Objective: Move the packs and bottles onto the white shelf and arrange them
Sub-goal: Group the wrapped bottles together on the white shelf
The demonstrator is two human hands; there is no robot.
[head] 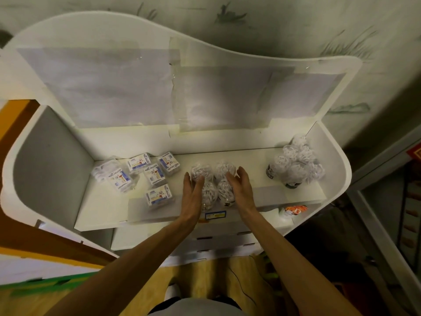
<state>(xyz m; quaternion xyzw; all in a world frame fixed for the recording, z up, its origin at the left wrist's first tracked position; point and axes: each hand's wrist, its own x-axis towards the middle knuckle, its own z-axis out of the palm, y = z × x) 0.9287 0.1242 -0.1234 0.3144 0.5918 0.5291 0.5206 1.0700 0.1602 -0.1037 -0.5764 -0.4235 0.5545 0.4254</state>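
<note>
Clear bottles (213,182), four, flanked by released left grip (192,192) and right grip (239,188); six packs (145,174) left.

Both hands, left hand (192,192) and right hand (241,190), flank four bottles (213,183) on the white shelf (104,206)

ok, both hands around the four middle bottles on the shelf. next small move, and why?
Probably press the left hand and right hand inward to square up the four clear bottles. Both hands flank the cluster with straight fingers, gripping nothing, and the bottles already stand on the white shelf.
</note>
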